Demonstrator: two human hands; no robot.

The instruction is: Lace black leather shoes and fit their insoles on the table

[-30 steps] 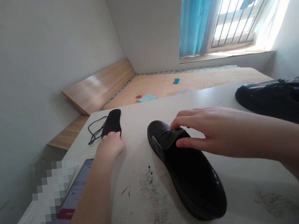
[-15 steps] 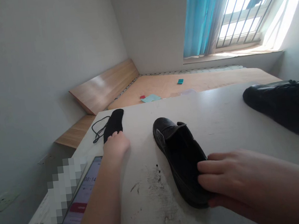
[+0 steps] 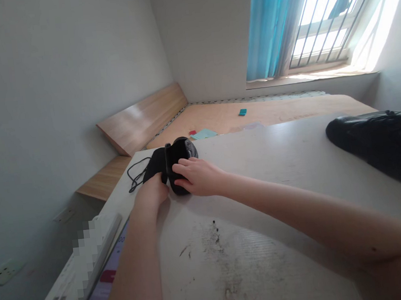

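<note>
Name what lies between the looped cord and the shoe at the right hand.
In the head view, a black insole-shaped piece lies between the cord and the shoe; the left hand touches it.

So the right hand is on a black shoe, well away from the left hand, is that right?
Not quite: the head view shows the right hand on a black shoe, but close beside the left hand.

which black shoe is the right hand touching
The black shoe close beside the left hand; the laced shoe at the picture's right edge has no hand on it.
</note>
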